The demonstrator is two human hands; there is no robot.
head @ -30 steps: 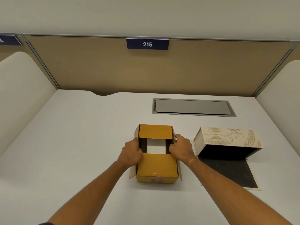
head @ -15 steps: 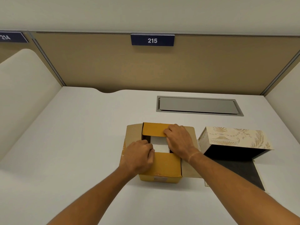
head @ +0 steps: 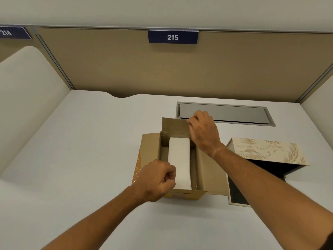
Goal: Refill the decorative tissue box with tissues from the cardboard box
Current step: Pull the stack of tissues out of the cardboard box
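Note:
The brown cardboard box stands on the white desk with all its flaps folded out. Inside it lies a white stack of tissues, lengthwise. My right hand pinches the far flap and holds it upright. My left hand grips the near flap, folded down toward me at the box's front edge. The decorative tissue box, cream with a gold pattern, lies to the right, open, with a black inside and its lid panel flat on the desk.
A grey metal cable hatch is set into the desk just behind the boxes. Tan partition walls with a sign reading 215 close off the back, and white curved dividers stand at both sides.
Both hands have pulled the two inner flaps apart, the right one away and the left one toward me. The white tissue stack is now fully uncovered.

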